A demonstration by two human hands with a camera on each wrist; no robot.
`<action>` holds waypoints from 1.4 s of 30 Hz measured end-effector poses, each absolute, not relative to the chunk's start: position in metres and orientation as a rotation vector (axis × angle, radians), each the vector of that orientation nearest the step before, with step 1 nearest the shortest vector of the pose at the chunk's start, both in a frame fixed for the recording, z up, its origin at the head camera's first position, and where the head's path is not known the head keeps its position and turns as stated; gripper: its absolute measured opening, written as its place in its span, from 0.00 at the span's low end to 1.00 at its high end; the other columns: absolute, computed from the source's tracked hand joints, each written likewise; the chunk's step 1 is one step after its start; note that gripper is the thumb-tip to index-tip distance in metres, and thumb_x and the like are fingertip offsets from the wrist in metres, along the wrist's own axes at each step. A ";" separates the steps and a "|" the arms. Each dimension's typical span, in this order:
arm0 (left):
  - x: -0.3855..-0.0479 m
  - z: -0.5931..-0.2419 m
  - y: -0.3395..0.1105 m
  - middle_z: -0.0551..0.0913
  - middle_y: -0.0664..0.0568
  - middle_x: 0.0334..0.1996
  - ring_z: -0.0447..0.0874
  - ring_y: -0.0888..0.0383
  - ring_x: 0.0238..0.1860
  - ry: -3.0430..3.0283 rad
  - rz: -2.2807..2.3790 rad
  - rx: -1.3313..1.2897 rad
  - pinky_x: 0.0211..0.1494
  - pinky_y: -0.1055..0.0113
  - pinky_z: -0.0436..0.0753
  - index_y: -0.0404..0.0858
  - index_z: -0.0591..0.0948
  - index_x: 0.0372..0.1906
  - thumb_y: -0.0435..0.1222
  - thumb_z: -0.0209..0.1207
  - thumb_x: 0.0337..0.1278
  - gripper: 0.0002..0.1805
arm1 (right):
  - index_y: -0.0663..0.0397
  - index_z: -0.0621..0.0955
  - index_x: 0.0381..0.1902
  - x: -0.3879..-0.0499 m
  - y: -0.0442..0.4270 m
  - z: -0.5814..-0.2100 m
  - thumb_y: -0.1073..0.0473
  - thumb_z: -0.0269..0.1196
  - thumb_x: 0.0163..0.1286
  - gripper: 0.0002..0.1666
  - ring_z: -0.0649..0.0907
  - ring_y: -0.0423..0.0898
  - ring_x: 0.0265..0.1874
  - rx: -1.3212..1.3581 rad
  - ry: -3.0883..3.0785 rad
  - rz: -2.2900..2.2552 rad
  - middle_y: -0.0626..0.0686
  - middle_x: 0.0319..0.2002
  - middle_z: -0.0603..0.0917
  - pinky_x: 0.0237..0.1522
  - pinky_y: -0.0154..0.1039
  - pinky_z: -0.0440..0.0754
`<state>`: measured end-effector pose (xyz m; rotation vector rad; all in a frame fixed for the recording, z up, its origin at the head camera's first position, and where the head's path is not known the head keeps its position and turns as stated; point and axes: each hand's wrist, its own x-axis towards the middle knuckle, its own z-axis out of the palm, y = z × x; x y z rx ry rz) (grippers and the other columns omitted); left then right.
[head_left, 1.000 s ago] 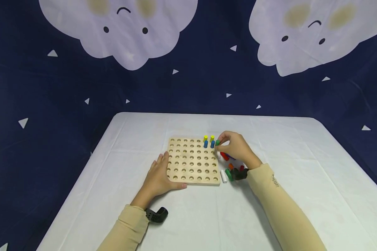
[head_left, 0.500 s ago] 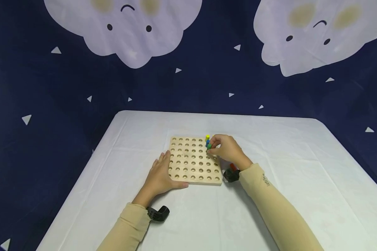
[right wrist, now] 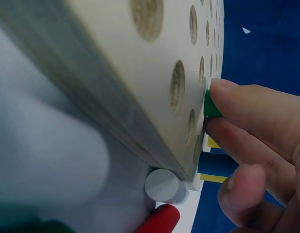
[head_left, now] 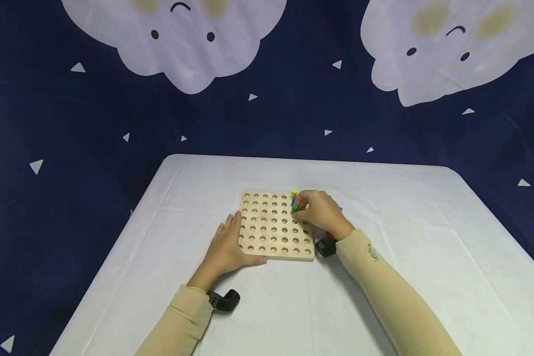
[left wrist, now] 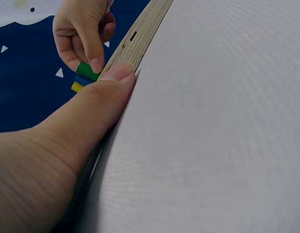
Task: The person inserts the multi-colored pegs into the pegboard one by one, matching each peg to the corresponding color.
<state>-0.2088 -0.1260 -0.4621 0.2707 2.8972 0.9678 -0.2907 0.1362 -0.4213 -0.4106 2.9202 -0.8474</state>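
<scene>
A square wooden pegboard with rows of round holes lies on the table. My left hand rests at its front left corner, fingers along the left side and thumb against the front edge. Over the board's right part, my right hand pinches a green peg between thumb and fingertips. That peg stands upright at the board's surface; whether its lower end is in a hole is hidden. Just behind it are a blue peg and a yellow peg, standing in the board. The right hand covers others.
Loose pegs lie by the board's right side, among them a white peg and a red peg, mostly hidden under the right arm in the head view. A white cloth covers the table. Behind hangs a dark blue backdrop.
My right hand has carried the green peg leftward and slightly toward me, from the board's right edge to a place before the blue peg. The left hand stays in place.
</scene>
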 end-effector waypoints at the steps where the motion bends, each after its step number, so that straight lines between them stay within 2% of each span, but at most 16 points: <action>1: -0.209 -0.462 -0.126 0.49 0.34 0.78 0.43 0.42 0.80 2.896 0.968 0.270 0.83 0.48 0.44 0.31 0.44 0.79 0.66 0.78 0.20 0.82 | 0.44 0.83 0.37 -0.290 0.137 -0.420 0.52 0.76 0.56 0.13 0.84 0.45 0.37 -0.404 2.920 -0.840 0.45 0.35 0.88 0.42 0.42 0.80; 6: -0.209 -0.464 -0.127 0.49 0.35 0.78 0.42 0.42 0.81 2.898 0.959 0.264 0.83 0.49 0.44 0.32 0.45 0.79 0.65 0.78 0.20 0.82 | 0.45 0.85 0.41 -0.283 0.142 -0.411 0.51 0.74 0.58 0.14 0.85 0.46 0.40 -0.382 2.907 -0.871 0.46 0.39 0.89 0.44 0.43 0.81; 10: -0.210 -0.464 -0.127 0.49 0.35 0.78 0.42 0.42 0.81 2.906 0.949 0.268 0.83 0.49 0.44 0.32 0.45 0.79 0.66 0.78 0.19 0.82 | 0.49 0.85 0.45 -0.274 0.152 -0.399 0.50 0.73 0.60 0.17 0.85 0.45 0.36 -0.389 2.912 -0.902 0.48 0.40 0.89 0.38 0.41 0.82; 13: -0.210 -0.462 -0.128 0.49 0.35 0.78 0.42 0.42 0.80 2.906 0.943 0.273 0.83 0.49 0.44 0.32 0.45 0.79 0.66 0.78 0.19 0.82 | 0.51 0.85 0.46 -0.265 0.162 -0.392 0.51 0.72 0.61 0.17 0.85 0.46 0.34 -0.385 2.908 -0.883 0.49 0.39 0.89 0.38 0.41 0.82; 17: -0.210 -0.460 -0.128 0.49 0.36 0.79 0.42 0.41 0.80 2.906 0.942 0.274 0.83 0.48 0.44 0.32 0.44 0.79 0.66 0.77 0.20 0.82 | 0.50 0.86 0.44 -0.251 0.176 -0.389 0.51 0.72 0.60 0.16 0.83 0.45 0.35 -0.370 2.892 -0.784 0.47 0.37 0.88 0.38 0.40 0.79; 23: -0.212 -0.460 -0.129 0.49 0.37 0.79 0.42 0.42 0.81 2.909 0.941 0.283 0.83 0.49 0.43 0.32 0.44 0.79 0.66 0.78 0.20 0.82 | 0.48 0.87 0.40 -0.231 0.188 -0.398 0.52 0.74 0.58 0.14 0.80 0.41 0.26 -0.400 2.875 -0.602 0.42 0.32 0.87 0.29 0.36 0.75; 30: -0.210 -0.460 -0.128 0.49 0.36 0.79 0.42 0.41 0.80 2.900 0.953 0.291 0.83 0.48 0.43 0.31 0.44 0.79 0.65 0.78 0.21 0.82 | 0.47 0.87 0.37 -0.218 0.186 -0.404 0.53 0.76 0.55 0.13 0.80 0.39 0.28 -0.430 2.911 -0.379 0.42 0.29 0.86 0.29 0.38 0.77; 33: -0.209 -0.461 -0.127 0.50 0.36 0.79 0.42 0.41 0.80 2.896 0.955 0.297 0.83 0.48 0.43 0.32 0.44 0.79 0.66 0.78 0.20 0.82 | 0.45 0.86 0.30 -0.216 0.183 -0.404 0.53 0.76 0.55 0.08 0.78 0.41 0.25 -0.434 2.912 -0.293 0.42 0.25 0.84 0.27 0.38 0.74; 37: -0.210 -0.462 -0.127 0.50 0.36 0.78 0.42 0.41 0.80 2.898 0.952 0.295 0.83 0.49 0.44 0.32 0.44 0.79 0.66 0.77 0.20 0.82 | 0.43 0.82 0.22 -0.217 0.177 -0.404 0.54 0.75 0.56 0.10 0.73 0.43 0.22 -0.426 2.883 -0.234 0.43 0.18 0.77 0.24 0.37 0.67; 42: -0.212 -0.464 -0.127 0.50 0.35 0.78 0.42 0.41 0.80 2.897 0.950 0.295 0.83 0.48 0.44 0.32 0.44 0.79 0.67 0.77 0.20 0.82 | 0.44 0.86 0.27 -0.220 0.178 -0.401 0.56 0.73 0.58 0.04 0.73 0.44 0.22 -0.437 2.858 -0.261 0.44 0.19 0.77 0.24 0.37 0.66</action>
